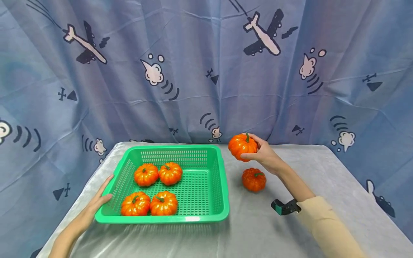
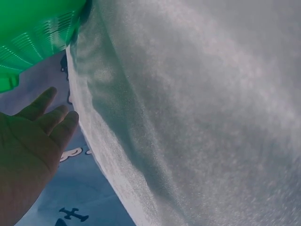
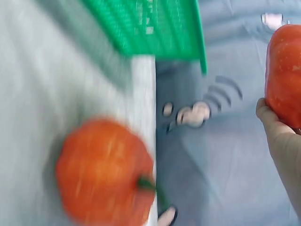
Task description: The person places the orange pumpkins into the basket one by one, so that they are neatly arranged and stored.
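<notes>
In the head view, my right hand (image 1: 265,154) grips a small orange pumpkin (image 1: 240,146) with a green stem, raised over the far right of the table. The held pumpkin (image 3: 287,75) also shows at the right edge of the right wrist view. A second pumpkin (image 1: 254,180) sits on the table below that hand, just right of the green plastic basket (image 1: 224,200). My left hand (image 1: 88,212) is at the basket's left side, thumb and fingertips at the rim. Its fingers (image 2: 61,129) are extended in the left wrist view.
Inside the basket, several pumpkins (image 1: 164,203) stand toward its left, in a front and a back pair. A silvery cloth (image 1: 258,229) covers the table. Behind hangs a blue curtain (image 1: 193,71) printed with planes. A dark strap (image 1: 285,207) shows by the right forearm.
</notes>
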`<move>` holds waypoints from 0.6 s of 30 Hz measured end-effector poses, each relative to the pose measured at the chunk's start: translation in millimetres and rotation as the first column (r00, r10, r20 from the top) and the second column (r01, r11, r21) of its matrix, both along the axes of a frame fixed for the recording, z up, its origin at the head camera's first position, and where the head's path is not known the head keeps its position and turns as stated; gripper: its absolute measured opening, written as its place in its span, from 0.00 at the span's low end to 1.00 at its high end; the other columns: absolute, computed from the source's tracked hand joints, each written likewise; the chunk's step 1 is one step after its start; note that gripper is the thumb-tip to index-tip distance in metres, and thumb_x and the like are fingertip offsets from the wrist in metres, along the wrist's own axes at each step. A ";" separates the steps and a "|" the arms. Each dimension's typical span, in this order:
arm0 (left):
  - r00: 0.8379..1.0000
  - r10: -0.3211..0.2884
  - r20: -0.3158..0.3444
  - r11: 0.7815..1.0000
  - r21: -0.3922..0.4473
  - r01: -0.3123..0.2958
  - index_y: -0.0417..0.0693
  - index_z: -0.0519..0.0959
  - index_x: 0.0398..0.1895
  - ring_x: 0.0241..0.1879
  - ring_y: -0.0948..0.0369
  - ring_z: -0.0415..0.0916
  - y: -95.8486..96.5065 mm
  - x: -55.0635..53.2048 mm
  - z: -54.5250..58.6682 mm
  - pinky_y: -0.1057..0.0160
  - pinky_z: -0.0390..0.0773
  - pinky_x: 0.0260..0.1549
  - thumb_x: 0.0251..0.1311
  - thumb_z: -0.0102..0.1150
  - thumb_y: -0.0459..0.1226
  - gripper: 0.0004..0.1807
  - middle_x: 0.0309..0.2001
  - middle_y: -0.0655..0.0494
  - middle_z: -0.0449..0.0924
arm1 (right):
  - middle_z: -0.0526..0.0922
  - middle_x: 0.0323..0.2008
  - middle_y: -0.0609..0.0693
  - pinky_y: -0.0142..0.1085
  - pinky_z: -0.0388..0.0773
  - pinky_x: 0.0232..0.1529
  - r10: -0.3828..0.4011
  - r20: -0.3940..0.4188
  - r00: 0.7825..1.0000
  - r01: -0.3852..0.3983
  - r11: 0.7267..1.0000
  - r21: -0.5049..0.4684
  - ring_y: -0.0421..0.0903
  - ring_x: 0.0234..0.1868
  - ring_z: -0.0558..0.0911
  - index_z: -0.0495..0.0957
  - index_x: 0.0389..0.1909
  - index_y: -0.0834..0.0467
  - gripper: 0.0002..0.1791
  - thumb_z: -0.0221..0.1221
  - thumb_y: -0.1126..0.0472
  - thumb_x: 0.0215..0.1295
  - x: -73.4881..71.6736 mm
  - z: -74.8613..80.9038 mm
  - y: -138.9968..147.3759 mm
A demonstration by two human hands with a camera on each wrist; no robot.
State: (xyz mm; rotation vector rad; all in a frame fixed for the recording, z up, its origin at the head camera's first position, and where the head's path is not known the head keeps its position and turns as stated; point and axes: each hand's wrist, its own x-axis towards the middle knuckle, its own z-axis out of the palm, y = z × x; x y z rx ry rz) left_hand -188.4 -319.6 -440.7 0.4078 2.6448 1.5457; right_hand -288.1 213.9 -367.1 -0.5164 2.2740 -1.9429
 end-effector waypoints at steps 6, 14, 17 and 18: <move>1.000 0.004 0.010 1.000 -0.005 -0.004 0.64 0.36 0.77 0.70 0.31 0.27 0.6 0.9 0.5 0.19 0.34 0.51 0.72 0.35 0.43 0.35 0.76 0.41 0.27 | 0.65 0.61 0.62 0.35 0.79 0.46 0.081 -0.009 0.997 -0.081 0.997 -0.018 0.54 0.53 0.70 0.56 0.70 0.61 0.42 0.64 0.69 0.54 -5.4 3.8 -45.6; 1.000 0.010 -0.002 1.000 0.005 -0.010 0.61 0.37 0.77 0.70 0.31 0.28 0.4 -0.1 0.1 0.20 0.34 0.52 0.72 0.36 0.43 0.35 0.76 0.41 0.27 | 0.69 0.59 0.60 0.39 0.78 0.49 0.192 -0.016 0.981 -0.193 0.980 -0.050 0.54 0.53 0.72 0.61 0.68 0.60 0.41 0.67 0.70 0.52 -13.2 -4.2 -103.6; 1.000 0.011 0.002 1.000 0.003 -0.011 0.61 0.36 0.77 0.70 0.31 0.28 0.4 -0.2 0.4 0.20 0.35 0.52 0.72 0.36 0.43 0.35 0.76 0.41 0.28 | 0.71 0.57 0.60 0.40 0.78 0.49 0.206 -0.029 0.978 -0.207 0.977 -0.052 0.53 0.52 0.73 0.63 0.66 0.60 0.39 0.67 0.70 0.51 -16.5 -9.7 -122.0; 1.000 0.012 0.004 1.000 0.004 -0.012 0.60 0.36 0.78 0.70 0.31 0.29 0.4 -0.1 0.4 0.20 0.35 0.53 0.72 0.36 0.43 0.35 0.76 0.41 0.28 | 0.72 0.57 0.60 0.41 0.78 0.49 0.205 -0.031 0.978 -0.207 0.977 -0.048 0.53 0.52 0.74 0.64 0.66 0.60 0.39 0.67 0.70 0.51 -17.2 -11.6 -126.7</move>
